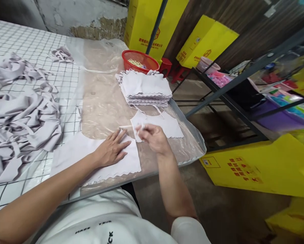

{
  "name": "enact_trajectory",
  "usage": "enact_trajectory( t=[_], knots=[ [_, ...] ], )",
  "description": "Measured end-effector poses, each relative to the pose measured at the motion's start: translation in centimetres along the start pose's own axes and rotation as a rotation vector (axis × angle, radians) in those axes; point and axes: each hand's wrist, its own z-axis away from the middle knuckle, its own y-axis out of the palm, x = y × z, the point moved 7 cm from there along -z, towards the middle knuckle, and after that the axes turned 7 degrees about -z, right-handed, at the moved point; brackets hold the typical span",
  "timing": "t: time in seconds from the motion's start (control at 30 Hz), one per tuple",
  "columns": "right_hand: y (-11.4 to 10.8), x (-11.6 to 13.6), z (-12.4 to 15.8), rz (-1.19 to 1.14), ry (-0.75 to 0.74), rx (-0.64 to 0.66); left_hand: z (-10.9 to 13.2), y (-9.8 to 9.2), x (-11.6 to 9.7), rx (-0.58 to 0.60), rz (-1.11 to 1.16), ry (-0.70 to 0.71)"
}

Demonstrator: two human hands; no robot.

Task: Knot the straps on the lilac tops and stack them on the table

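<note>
Fabric piece (164, 124), pale lilac with a scalloped lower edge and thin straps, lies flat just in front of the stack of cut pieces (145, 88). It looks light, limp and prone to slipping; best taken at a corner. Right hand (154, 137) pinches its near corner. Left hand (111, 149) lies open, fingers spread, flat on the neighbouring panel (98, 162).

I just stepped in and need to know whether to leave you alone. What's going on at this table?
A person is working with pale fabric pieces at a table. The left hand lies flat on one cut piece near the table's edge. The right hand pinches a strap at the edge of a second piece. Behind them sits a neat stack of pieces, then a red basket. A loose heap of fabric lies to the left.
</note>
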Motion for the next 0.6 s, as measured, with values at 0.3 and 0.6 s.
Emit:
enact_trajectory(
  t=[0.3,0.6],
  knots=[
    [2.9,-5.2,-4.2,-0.019,0.117,0.018,1.2,-3.6,2.6,-0.129,0.189,-0.207],
    [3.4,-8.9,-2.3,0.084,0.175,0.173,1.4,-2.2,4.1,-0.050,0.312,-0.491]
  ],
)
